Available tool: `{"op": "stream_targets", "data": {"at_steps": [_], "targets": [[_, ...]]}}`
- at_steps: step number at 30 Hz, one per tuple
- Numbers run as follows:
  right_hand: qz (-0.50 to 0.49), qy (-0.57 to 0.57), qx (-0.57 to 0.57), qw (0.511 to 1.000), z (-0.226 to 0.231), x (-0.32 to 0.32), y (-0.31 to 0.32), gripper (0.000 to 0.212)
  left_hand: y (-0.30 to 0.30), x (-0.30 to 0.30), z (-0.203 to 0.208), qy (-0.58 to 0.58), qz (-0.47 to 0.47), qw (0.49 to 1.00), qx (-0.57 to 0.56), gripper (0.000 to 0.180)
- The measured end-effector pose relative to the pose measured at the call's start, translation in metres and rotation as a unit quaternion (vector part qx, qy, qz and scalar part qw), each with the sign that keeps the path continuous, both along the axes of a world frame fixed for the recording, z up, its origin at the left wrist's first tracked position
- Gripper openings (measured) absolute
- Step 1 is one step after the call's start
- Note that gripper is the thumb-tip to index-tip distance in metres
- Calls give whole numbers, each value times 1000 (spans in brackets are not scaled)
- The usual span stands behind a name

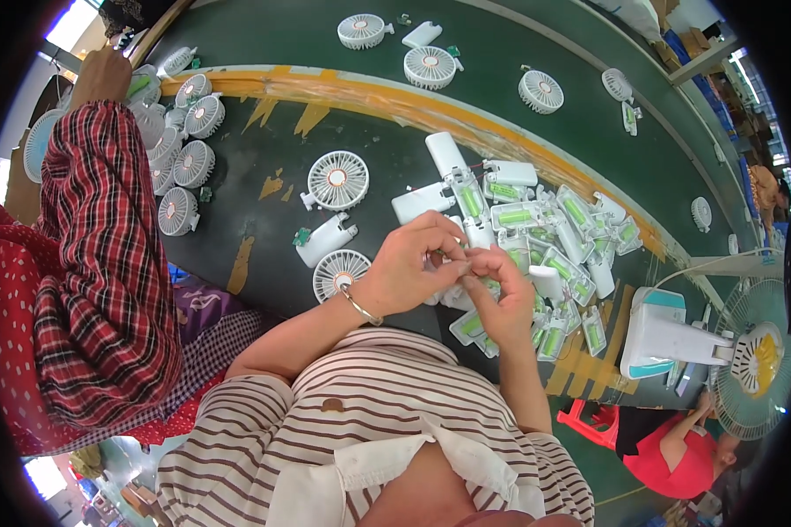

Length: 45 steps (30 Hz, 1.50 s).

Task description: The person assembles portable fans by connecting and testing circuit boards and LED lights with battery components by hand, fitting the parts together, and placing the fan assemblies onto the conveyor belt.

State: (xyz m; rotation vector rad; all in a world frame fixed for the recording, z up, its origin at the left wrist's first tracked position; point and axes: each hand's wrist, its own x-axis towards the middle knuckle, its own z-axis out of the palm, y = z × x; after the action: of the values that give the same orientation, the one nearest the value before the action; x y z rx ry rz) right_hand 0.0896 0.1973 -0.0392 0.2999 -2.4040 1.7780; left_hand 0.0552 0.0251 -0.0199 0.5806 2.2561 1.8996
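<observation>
My left hand (402,272), a bracelet at its wrist, is closed in a pinch. Its fingertips meet those of my right hand (506,309), closed too. Whatever they pinch is too small and covered to make out; something whitish shows under them. Just beyond and right of both hands lies a pile of white plastic handle shells (547,283), many holding a green battery (511,217). Left of my left hand are a white fan head (337,180), a second fan head (341,270) partly behind my wrist, and a white handle (327,240) with a small green circuit board.
A co-worker's plaid sleeve (105,255) reaches in at left, beside several fan heads (193,164). A taped ridge (343,85) divides my bench from the green belt (272,39) carrying more fan heads. A desk fan (668,338) stands right; a person in red (677,457) sits beyond.
</observation>
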Motion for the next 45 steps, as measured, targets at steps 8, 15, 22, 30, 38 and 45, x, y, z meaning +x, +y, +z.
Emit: {"op": "stream_targets", "data": {"at_steps": [8, 15, 22, 30, 38, 45], "targets": [[-83, -102, -148, 980, 9, 9, 1, 8, -3, -6, -1, -89, -33, 993, 74, 12], [18, -140, -219, 965, 17, -4, 16, 10, 2, -6, -7, -176, -63, 965, 184, 19], [38, -216, -280, 935, 26, -3, 17, 26, -7, -11, 6, -240, -79, 959, 126, 19], [62, -305, -218, 925, 37, -15, 21, 33, -3, -11, 8, -249, -83, 957, 126, 18], [66, -307, -169, 934, 36, -20, 22, 30, -4, -12, 5, -238, -74, 965, 86, 17], [83, -279, -101, 951, 38, -23, 19, 29, -4, -10, 9, -196, -71, 977, 32, 19]]}}
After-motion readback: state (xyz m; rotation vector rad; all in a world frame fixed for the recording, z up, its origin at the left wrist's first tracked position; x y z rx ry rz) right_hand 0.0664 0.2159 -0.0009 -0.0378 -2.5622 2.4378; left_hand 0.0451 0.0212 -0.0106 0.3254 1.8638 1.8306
